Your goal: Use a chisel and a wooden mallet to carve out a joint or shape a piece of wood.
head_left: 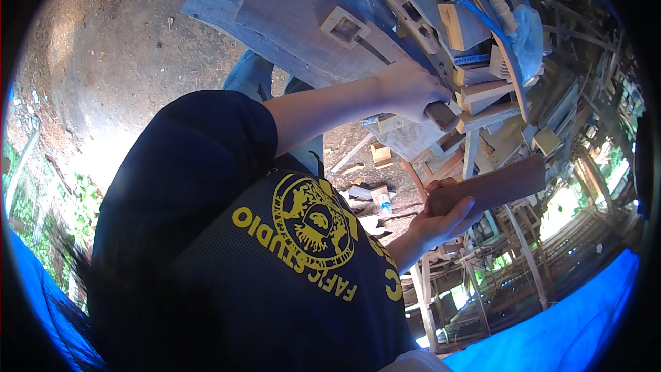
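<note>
My left hand (411, 89) reaches over the cluttered bench with its fingers closed round a small brown wooden block (441, 116); the block's rounded end sticks out below the fist. Lower and to the right, my right hand (444, 219) holds a flat, reddish-brown wooden board (499, 184) by its near end. The thumb lies along one side and the fingertips show at the other. The board points away to the right, apart from the left hand's block. Pale wood offcuts (482, 93) lie just beyond my left hand.
A brown sheet (286, 10) carries a small square frame (344, 26). Clear blue plastic (529, 41) and a curved wooden strip (513, 83) stand by the offcuts. Below lie a bottle (385, 203) and scraps on the ground. Blue tarpaulin (558, 331) runs along the lower right.
</note>
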`<state>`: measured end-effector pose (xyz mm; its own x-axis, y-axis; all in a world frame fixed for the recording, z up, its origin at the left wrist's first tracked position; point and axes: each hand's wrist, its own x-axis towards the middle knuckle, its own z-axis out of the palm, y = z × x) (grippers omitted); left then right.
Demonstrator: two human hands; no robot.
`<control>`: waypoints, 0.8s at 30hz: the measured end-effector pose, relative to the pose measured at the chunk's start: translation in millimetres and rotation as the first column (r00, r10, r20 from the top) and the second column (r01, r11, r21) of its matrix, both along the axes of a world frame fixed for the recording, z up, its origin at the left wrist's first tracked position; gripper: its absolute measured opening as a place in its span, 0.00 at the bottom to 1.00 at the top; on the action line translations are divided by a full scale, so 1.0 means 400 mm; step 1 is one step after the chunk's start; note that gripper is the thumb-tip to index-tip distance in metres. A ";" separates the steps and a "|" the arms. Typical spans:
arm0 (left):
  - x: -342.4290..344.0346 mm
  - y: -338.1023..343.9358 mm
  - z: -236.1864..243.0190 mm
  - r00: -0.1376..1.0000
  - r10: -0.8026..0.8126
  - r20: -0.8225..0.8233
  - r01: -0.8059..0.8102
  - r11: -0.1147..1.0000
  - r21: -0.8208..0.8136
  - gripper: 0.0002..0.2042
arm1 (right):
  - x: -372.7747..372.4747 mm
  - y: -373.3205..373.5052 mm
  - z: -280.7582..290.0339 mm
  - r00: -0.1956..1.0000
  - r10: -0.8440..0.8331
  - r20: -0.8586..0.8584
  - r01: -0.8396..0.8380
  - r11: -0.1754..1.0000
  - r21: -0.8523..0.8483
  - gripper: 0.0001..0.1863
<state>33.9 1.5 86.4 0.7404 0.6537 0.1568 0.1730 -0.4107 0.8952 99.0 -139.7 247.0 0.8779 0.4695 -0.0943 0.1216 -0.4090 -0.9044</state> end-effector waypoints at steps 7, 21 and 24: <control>0.009 -0.006 -0.002 1.000 -0.001 0.030 0.001 1.000 0.010 0.10 | -0.011 -0.002 -0.007 1.000 -0.016 0.024 0.016 1.000 -0.024 0.37; 0.010 -0.002 0.001 0.998 -0.047 -0.045 0.049 0.998 0.025 0.13 | 0.026 -0.043 -0.026 0.996 0.076 0.043 -0.076 0.997 0.008 0.34; 0.010 -0.001 0.002 0.998 -0.040 -0.046 0.041 0.999 0.028 0.13 | 0.066 -0.036 0.030 0.959 0.144 0.243 -0.145 0.989 -0.014 0.34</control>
